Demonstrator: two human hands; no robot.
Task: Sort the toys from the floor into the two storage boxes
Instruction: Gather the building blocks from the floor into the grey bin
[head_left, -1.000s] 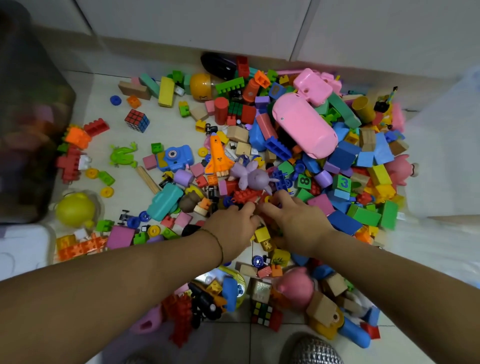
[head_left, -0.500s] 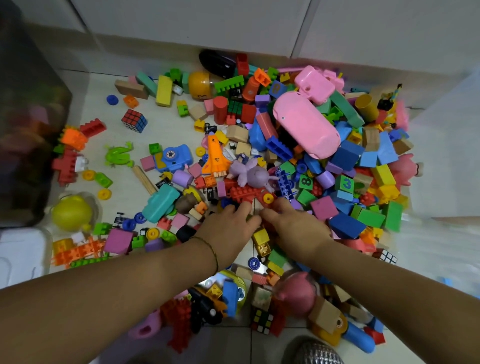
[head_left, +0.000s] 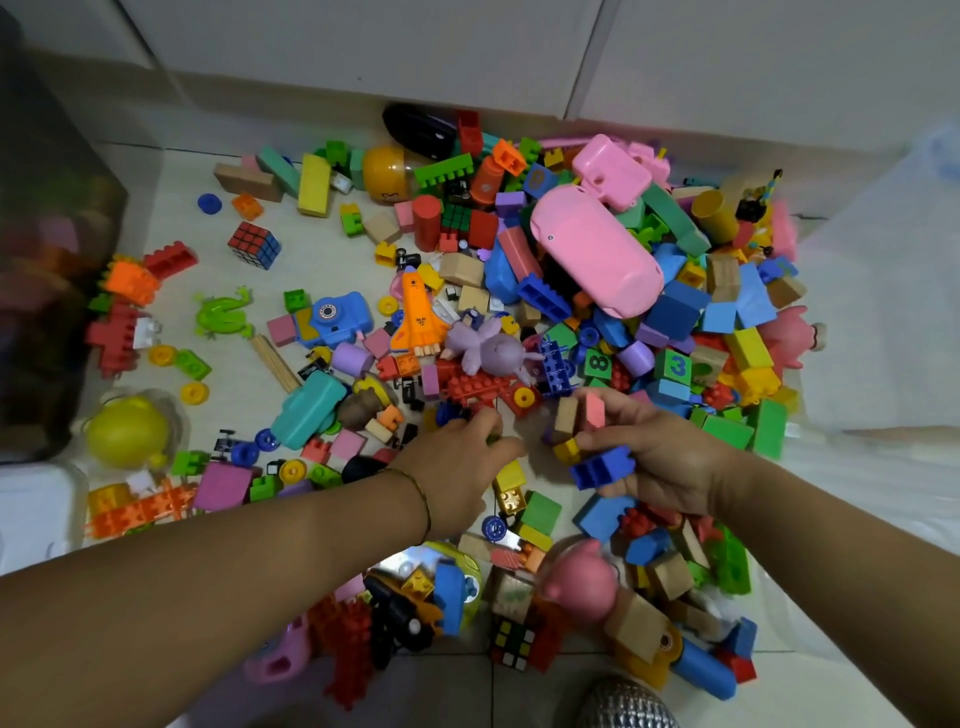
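Note:
A big heap of toys (head_left: 519, 322) covers the tiled floor: plastic bricks, wooden blocks, a pink oval case (head_left: 597, 249), an orange shuttle (head_left: 418, 317), a purple rabbit (head_left: 488, 351). My right hand (head_left: 660, 452) is lifted a little off the floor and grips a handful of blocks: a blue brick (head_left: 602, 467), a yellow piece, a wooden block (head_left: 565, 418) and a pink one (head_left: 595, 410). My left hand (head_left: 462, 462) lies palm-down on the toys by a red brick plate (head_left: 475, 387), fingers curled over small pieces that I cannot make out.
A dark translucent storage box (head_left: 52, 260) stands at the left edge. A clear box wall (head_left: 883, 322) rises at the right. White cabinet fronts (head_left: 363, 52) close off the back. A yellow ball (head_left: 127, 431) and a Rubik's cube (head_left: 254, 244) lie apart on the left floor.
My right hand has closed on several blocks and risen off the floor, turning towards me. My left hand has stayed low among the toys, shifting slightly.

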